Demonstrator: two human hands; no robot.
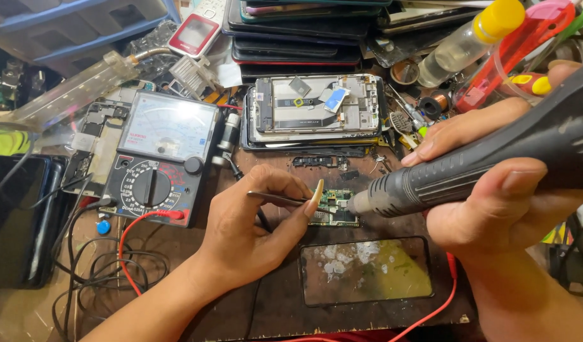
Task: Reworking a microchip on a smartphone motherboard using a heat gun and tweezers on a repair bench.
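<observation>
Tweezers [280, 199] sit pinched in the left hand [253, 221], its fingers [313, 193] closed narrow around them, tips reaching to one small green circuit board [334, 212] lying on the counter [177, 278] at centre. The tips themselves are hidden behind a long fingernail. The right hand [494, 196] wraps a dark hot-air wand [481, 164], fingers curled fully about its barrel; its nozzle nearly meets the board's right edge, and the wand's rear runs out of view at the right. Just below the board lies one glass screen panel [366, 271], smeared white. One analogue multimeter [158, 158] stands to the left, one red lead [130, 244] looping from it. Behind the board lies one opened phone frame [317, 104], and beyond that a stack of phones [298, 35], too overlapped to count. One clear bottle with a yellow cap [472, 41] lies at upper right, partly cut off.
</observation>
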